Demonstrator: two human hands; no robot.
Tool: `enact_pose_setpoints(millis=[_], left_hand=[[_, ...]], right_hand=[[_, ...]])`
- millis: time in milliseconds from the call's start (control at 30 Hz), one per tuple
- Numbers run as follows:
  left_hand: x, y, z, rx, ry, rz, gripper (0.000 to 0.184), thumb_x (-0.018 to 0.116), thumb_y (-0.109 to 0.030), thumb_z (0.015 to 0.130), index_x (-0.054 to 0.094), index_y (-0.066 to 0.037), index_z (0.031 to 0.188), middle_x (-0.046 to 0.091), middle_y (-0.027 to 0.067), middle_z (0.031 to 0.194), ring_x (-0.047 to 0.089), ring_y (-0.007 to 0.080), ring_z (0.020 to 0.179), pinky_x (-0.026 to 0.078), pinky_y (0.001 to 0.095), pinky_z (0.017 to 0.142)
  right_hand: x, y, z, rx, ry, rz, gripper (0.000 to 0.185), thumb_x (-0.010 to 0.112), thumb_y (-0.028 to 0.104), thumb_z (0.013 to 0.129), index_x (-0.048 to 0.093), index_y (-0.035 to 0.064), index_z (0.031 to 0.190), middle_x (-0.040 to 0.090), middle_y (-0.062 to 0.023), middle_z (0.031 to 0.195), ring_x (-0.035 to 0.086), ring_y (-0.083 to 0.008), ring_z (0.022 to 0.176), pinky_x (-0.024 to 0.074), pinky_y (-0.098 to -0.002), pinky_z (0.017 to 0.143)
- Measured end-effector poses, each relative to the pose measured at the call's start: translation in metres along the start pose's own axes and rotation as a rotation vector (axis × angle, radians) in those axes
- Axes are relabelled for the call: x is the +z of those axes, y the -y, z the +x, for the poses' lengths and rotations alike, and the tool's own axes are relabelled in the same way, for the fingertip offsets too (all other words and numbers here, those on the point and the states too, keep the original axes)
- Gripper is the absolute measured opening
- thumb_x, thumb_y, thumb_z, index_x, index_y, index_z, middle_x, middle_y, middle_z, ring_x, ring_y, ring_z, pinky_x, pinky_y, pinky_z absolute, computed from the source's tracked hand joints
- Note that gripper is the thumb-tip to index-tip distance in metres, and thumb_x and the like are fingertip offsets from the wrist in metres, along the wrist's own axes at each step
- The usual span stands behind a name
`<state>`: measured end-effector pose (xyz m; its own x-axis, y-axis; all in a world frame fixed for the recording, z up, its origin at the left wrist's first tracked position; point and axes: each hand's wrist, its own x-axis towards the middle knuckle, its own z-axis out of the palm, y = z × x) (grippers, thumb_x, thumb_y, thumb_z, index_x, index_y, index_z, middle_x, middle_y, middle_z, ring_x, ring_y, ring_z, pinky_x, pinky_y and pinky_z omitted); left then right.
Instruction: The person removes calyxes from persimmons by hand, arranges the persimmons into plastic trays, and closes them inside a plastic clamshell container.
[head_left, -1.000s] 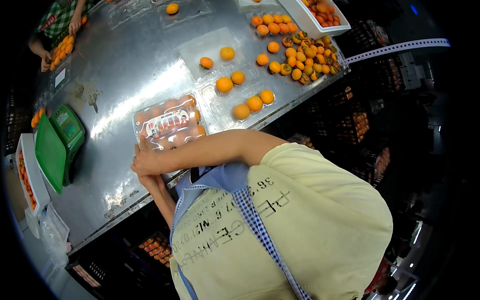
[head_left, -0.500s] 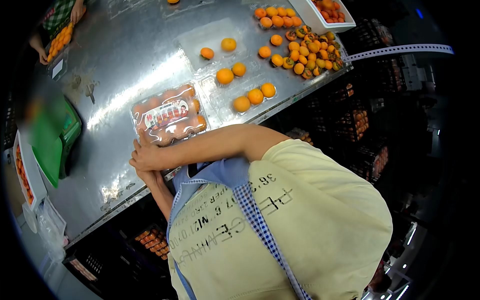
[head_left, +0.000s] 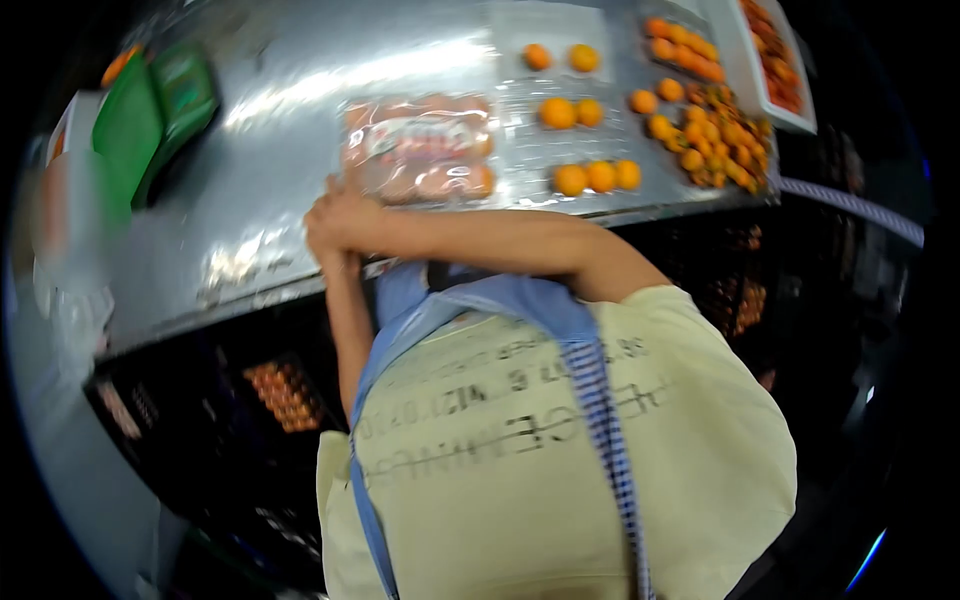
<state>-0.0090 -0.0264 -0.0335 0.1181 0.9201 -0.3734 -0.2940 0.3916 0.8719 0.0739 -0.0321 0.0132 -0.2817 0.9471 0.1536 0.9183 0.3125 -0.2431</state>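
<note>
My right hand (head_left: 345, 215) reaches across my body and lies over my left hand (head_left: 332, 258), at the table's near edge. Motion blurs the fingers, and most of the left hand is hidden. Just beyond the hands sits a closed clear plastic box (head_left: 418, 150) filled with orange fruit, a printed label on its lid. One finger points toward its near left corner; whether it touches I cannot tell. To the right, clear trays (head_left: 520, 130) hold a few orange persimmons (head_left: 600, 176).
A pile of loose persimmons (head_left: 715, 135) lies on the right of the metal table (head_left: 270, 190), with a white crate (head_left: 745, 60) of fruit behind. A green scale (head_left: 180, 100) stands at left. Dark crates of fruit (head_left: 283, 392) sit below the table edge.
The view has turned, so the table looks more level and its things sit farther right and higher. The co-worker at upper left is out of view. My hands stay together beside the box.
</note>
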Motion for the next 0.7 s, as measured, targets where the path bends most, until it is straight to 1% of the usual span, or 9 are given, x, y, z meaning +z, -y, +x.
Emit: enact_pose_setpoints(millis=[33,133,167,333,367,467,567,667,700], left_hand=[[0.000,-0.001,-0.002,0.000,-0.017,0.021,0.025,0.049,-0.014,0.094,0.048,-0.003,0.116,0.055,0.0123,0.116,0.058,0.0234,0.102,0.050,0.0375,0.088],[0.007,-0.009,-0.011,-0.017,-0.066,0.093,0.023,0.053,-0.016,0.092,0.050,-0.004,0.112,0.057,0.0106,0.111,0.059,0.0224,0.099,0.051,0.0368,0.084],[0.013,-0.013,-0.013,-0.027,-0.072,0.113,0.023,0.055,-0.017,0.092,0.051,-0.005,0.110,0.058,0.0097,0.108,0.059,0.0219,0.098,0.051,0.0365,0.082],[0.028,-0.023,-0.021,0.047,-0.111,0.195,0.022,0.064,-0.004,0.082,0.054,-0.003,0.102,0.060,0.0040,0.094,0.059,0.0122,0.085,0.050,0.0255,0.073],[0.031,-0.023,-0.021,0.063,-0.098,0.175,0.022,0.064,-0.002,0.081,0.054,-0.002,0.102,0.061,0.0038,0.091,0.059,0.0118,0.082,0.050,0.0251,0.072],[0.028,-0.025,-0.016,0.000,-0.062,0.186,0.025,0.061,0.005,0.078,0.055,0.001,0.102,0.057,0.0020,0.077,0.055,0.0106,0.065,0.047,0.0233,0.062],[0.022,-0.024,-0.011,-0.028,-0.028,0.204,0.028,0.057,0.008,0.077,0.055,0.001,0.104,0.052,0.0002,0.071,0.051,0.0091,0.060,0.043,0.0213,0.056],[0.024,-0.027,-0.012,-0.020,-0.015,0.210,0.031,0.056,0.008,0.077,0.055,0.001,0.107,0.052,-0.0004,0.071,0.051,0.0082,0.060,0.043,0.0207,0.055],[0.024,-0.027,-0.012,-0.017,-0.009,0.214,0.033,0.056,0.009,0.077,0.055,0.002,0.108,0.052,-0.0005,0.071,0.051,0.0079,0.060,0.043,0.0205,0.055]], right_hand=[[-0.013,0.003,-0.002,-0.016,0.062,-0.177,0.023,0.052,0.023,0.083,0.061,0.0051,0.094,0.064,-0.0159,0.090,0.053,-0.0433,0.108,0.0272,-0.0753,0.087],[-0.030,-0.017,-0.005,-0.199,-0.028,-0.101,0.021,0.054,0.019,0.081,0.058,0.0042,0.095,0.064,-0.0153,0.087,0.055,-0.0415,0.105,0.0346,-0.0694,0.085],[-0.035,-0.016,-0.007,-0.194,-0.049,-0.102,0.020,0.055,0.018,0.081,0.057,0.0040,0.095,0.063,-0.0151,0.088,0.054,-0.0410,0.106,0.0364,-0.0668,0.085],[-0.063,-0.026,-0.006,-0.237,-0.113,-0.078,0.020,0.057,0.015,0.079,0.055,0.0041,0.096,0.061,-0.0136,0.094,0.053,-0.0386,0.109,0.0420,-0.0569,0.086],[-0.076,-0.031,-0.004,-0.196,-0.149,-0.028,0.023,0.058,0.013,0.077,0.054,0.0034,0.097,0.059,-0.0125,0.098,0.054,-0.0329,0.109,0.0447,-0.0475,0.087],[-0.124,-0.052,0.004,-0.158,-0.230,0.240,0.021,0.058,0.007,0.074,0.053,0.0040,0.095,0.058,-0.0131,0.094,0.057,-0.0310,0.097,0.0507,-0.0418,0.081],[-0.134,-0.072,0.011,0.072,-0.219,0.220,0.031,0.062,0.005,0.074,0.057,0.0040,0.106,0.062,-0.0096,0.100,0.058,-0.0245,0.100,0.0470,-0.0307,0.082],[-0.142,-0.084,0.015,0.024,-0.240,0.190,0.019,0.056,0.005,0.073,0.055,0.0032,0.092,0.062,-0.0146,0.086,0.064,-0.0333,0.078,0.0531,-0.0398,0.069],[-0.139,-0.088,0.018,0.039,-0.267,0.161,0.024,0.058,0.009,0.073,0.058,0.0032,0.096,0.065,-0.0130,0.085,0.064,-0.0333,0.069,0.0533,-0.0408,0.064]])
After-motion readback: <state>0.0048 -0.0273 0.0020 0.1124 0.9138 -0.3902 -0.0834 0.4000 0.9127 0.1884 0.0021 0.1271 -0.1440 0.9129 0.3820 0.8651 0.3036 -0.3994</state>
